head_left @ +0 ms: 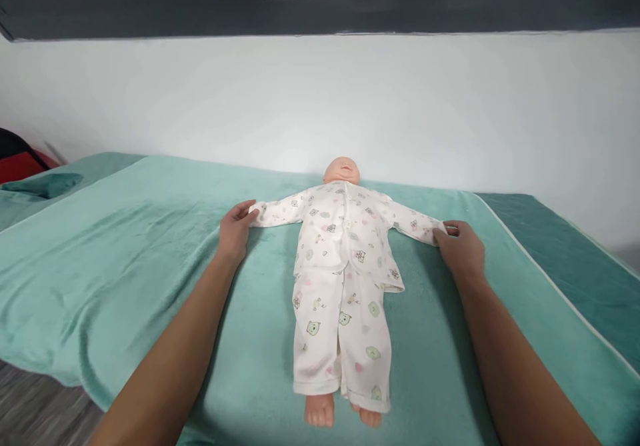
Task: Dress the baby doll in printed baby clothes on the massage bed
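Observation:
A baby doll (343, 169) lies on its back, its head toward the wall and its bare feet toward me. It wears a white printed shirt (345, 233) and matching trousers (320, 339). My left hand (237, 227) pinches the cuff of the sleeve on the left side of the view. On the other side, my right hand (461, 246) grips the end of the opposite sleeve (413, 225). Both sleeves are stretched out sideways. The doll's hands are hidden, inside the cuffs or behind my fingers.
A light green blanket (150, 233) covers the surface under the doll, with folds at the left. Darker green cloth (565, 253) lies at the right. Behind stands a white wall (320, 99) below a dark window frame (320, 6). A red and black item (23, 163) sits at far left.

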Motion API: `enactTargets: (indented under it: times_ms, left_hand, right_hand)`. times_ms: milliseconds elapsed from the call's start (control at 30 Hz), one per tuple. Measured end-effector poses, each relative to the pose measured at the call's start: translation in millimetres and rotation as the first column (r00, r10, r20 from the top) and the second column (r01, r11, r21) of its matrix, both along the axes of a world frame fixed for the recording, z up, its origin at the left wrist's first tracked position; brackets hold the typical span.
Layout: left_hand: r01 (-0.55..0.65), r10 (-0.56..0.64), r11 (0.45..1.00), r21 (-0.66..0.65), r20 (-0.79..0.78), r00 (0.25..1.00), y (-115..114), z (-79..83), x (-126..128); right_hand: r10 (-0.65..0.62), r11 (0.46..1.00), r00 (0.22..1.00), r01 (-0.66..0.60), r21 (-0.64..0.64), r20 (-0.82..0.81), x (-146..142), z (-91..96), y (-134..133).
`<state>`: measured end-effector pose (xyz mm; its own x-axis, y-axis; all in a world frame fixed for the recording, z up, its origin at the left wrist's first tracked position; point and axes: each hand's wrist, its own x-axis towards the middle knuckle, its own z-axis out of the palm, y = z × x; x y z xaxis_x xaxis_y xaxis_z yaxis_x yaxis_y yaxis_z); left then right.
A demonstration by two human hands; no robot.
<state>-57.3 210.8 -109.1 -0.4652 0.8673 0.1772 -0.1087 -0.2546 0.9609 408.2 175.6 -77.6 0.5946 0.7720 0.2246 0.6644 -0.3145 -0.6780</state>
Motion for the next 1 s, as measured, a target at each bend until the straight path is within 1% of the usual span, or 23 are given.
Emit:
enactTargets:
  times_ms: [67, 167, 300, 433, 600, 667, 833, 933, 1000]
  left_hand:
    - [-0.033, 0.033, 0.999, 0.007, -0.018, 0.999, 2, -2.0, -1]
    - [-0.086, 0.087, 0.995, 0.047, -0.002, 0.996, 6, -4.2, -3]
    - [-0.128, 0.125, 0.987, 0.097, 0.035, 0.991, 13, -4.9, -7]
    - [-0.215, 0.213, 0.968, 0.131, 0.033, 0.977, 21, -4.9, -11]
    - [-0.258, 0.263, 0.958, 0.127, -0.023, 0.965, 25, -5.5, -15]
    - [-0.264, 0.271, 0.959, 0.104, -0.06, 0.961, 26, -5.9, -15]
    - [-0.29, 0.291, 0.957, 0.033, -0.161, 0.943, 28, -9.4, -16]
    - [-0.292, 0.283, 0.956, -0.008, -0.224, 0.933, 26, -11.3, -16]
    - [-0.308, 0.282, 0.951, -0.035, -0.311, 0.907, 23, -11.3, -16]
  right_hand:
    - [0.03, 0.999, 0.999, -0.029, 0.034, -0.021, 3, -1.6, 1]
    - [0.071, 0.987, 0.993, -0.056, 0.149, -0.097, 6, -6.2, 3]
    - [0.087, 0.957, 0.978, -0.029, 0.29, -0.191, 9, -12.2, 7]
    - [0.08, 0.933, 0.965, 0.016, 0.359, -0.251, 12, -15.4, 10]
    - [-0.032, 0.914, 0.954, 0.148, 0.377, -0.298, 18, -16.0, 9]
    - [-0.058, 0.916, 0.95, 0.173, 0.363, -0.307, 21, -16.1, 7]
    - [-0.091, 0.929, 0.958, 0.18, 0.323, -0.272, 24, -17.7, 8]
    - [-0.085, 0.945, 0.976, 0.143, 0.293, -0.201, 23, -17.7, 7]
    - [-0.09, 0.955, 0.987, 0.124, 0.269, -0.136, 22, -16.1, 5]
